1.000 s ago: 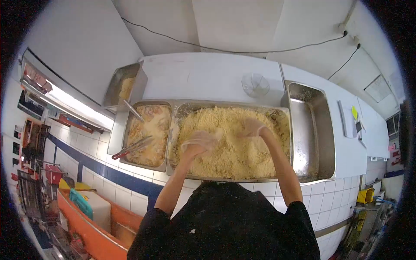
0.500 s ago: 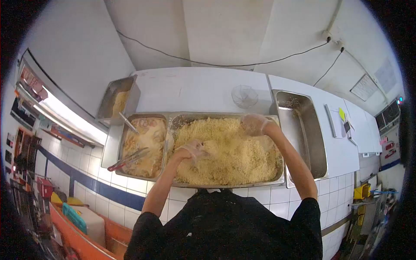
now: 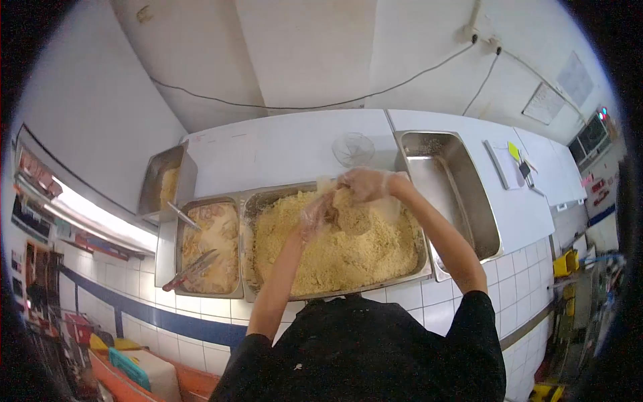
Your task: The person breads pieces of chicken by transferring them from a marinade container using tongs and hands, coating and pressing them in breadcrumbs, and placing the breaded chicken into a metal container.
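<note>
a: in the head view, where are the hands?
b: the left hand (image 3: 316, 213) and the right hand (image 3: 367, 183) are close together above the far part of the wide tray (image 3: 428, 266).
a: and what do they hold?
b: the right fingers look curled upon the top of a crumb-covered piece (image 3: 353, 219), which is between the hands, over the loose crumbs (image 3: 341, 264). the left fingers are blurred; i cannot tell whether they grip or only touch.
a: what could go wrong, in your judgement?
b: the piece may slip, because loose crumbs make a poor hold. a strong shake could also throw crumbs over the far rim, since the hands are near it.
a: which room is open?
b: some white counter (image 3: 281, 151) lies behind the tray, but the wire strainer (image 3: 353, 149) is just beyond the right hand. the steel pan (image 3: 442, 191) has its edge near the right forearm (image 3: 442, 228). at left, the tongs (image 3: 191, 270) reach past the smaller tray's (image 3: 240, 287) edge, so a sleeve could catch them.
</note>
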Motion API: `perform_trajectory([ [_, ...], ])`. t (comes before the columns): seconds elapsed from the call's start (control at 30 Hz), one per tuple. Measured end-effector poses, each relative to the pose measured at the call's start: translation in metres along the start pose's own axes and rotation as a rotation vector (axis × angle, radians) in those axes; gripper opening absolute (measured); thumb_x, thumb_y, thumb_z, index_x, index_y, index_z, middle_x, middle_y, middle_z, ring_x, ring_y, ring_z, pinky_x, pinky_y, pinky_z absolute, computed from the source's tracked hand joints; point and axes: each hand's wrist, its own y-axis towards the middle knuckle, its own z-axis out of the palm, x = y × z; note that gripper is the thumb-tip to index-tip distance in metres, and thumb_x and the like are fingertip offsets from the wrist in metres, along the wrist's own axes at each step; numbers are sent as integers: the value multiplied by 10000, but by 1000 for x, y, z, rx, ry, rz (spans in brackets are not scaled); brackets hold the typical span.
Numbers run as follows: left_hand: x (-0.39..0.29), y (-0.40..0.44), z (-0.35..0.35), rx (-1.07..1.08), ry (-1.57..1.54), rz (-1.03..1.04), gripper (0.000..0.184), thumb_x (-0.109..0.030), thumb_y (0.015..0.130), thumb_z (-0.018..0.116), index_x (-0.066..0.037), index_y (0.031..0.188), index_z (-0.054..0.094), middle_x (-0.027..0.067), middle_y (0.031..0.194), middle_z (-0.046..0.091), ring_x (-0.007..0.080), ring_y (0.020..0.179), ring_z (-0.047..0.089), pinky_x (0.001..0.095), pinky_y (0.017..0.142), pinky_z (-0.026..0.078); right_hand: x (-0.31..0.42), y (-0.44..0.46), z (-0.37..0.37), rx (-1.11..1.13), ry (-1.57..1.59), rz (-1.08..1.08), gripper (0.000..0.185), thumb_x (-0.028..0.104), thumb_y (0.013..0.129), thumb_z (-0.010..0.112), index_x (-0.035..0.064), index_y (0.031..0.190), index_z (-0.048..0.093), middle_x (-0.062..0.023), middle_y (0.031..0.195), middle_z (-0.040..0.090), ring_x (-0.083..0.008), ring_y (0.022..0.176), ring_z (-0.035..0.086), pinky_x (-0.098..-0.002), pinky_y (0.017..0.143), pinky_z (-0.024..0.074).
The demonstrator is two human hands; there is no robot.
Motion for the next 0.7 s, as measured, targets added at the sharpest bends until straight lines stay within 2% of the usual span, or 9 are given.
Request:
perform_trajectory([
  [0.07,13,-1,18,0,227,165,702,-484,907,541,-92,1442,313,89,1362,468,229,1205,490,369,953,468,0,5,12,-52,56,79,504,294,738,689,45,1155,556,-156,1092,615,-300,1009,597,-369,904,466],
  [0.17,8,-13,60,-75,-430,-253,739,-493,891,563,-103,1456,291,96,1336,494,233,1180,511,378,952,482,-23,0,43,-213,144,212,489,273,743,687,31,1152,571,-149,1094,623,-285,1020,604,-353,898,473],
  [0.23,41,-11,69,65,-366,214,765,-521,871,581,-92,1446,313,107,1257,547,229,1117,548,359,913,493,-28,-14,64,-331,193,287,487,268,744,689,16,1146,580,-153,1078,628,-281,1029,603,-349,892,476],
  [0.3,89,14,54,79,-470,36,753,-501,875,587,-77,1439,323,104,1238,558,223,1104,552,345,890,496,-26,-37,77,-752,422,463,444,353,781,694,17,1061,615,-193,973,641,-295,891,620,-392,794,489],
  [0.37,106,19,48,109,-576,-169,741,-482,880,593,-62,1433,333,101,1219,569,217,1091,556,331,866,499,-65,-41,105,-550,361,313,464,352,804,677,-22,1071,606,-194,992,630,-288,924,607,-372,827,480],
  [0.43,101,17,53,-52,184,227,459,-380,887,627,-42,1191,561,50,1088,607,166,1020,540,355,861,430,-77,-63,127,-318,549,289,491,368,840,654,-53,1087,597,-184,1021,614,-276,945,585,-354,866,464],
  [0.5,55,16,104,-122,-283,84,413,-341,893,637,-39,1169,578,52,1072,595,167,947,552,308,782,453,-73,-75,129,-323,819,472,496,386,853,649,-45,1093,596,-174,1033,610,-270,933,577,-357,874,456],
  [0.6,18,33,143,-366,-103,-326,355,-267,918,612,-42,1190,570,52,1094,594,166,986,550,292,788,466,-78,-97,123,-211,454,428,538,405,833,679,-28,1138,582,-159,1101,604,-254,971,572,-350,894,445],
  [0.7,9,43,150,-88,-141,-341,379,-233,917,615,-36,1234,546,58,1163,578,166,1084,527,307,853,459,-75,-137,107,-337,1056,427,581,403,811,708,-9,1189,550,-140,1190,577,-244,1015,571,-348,930,444],
])
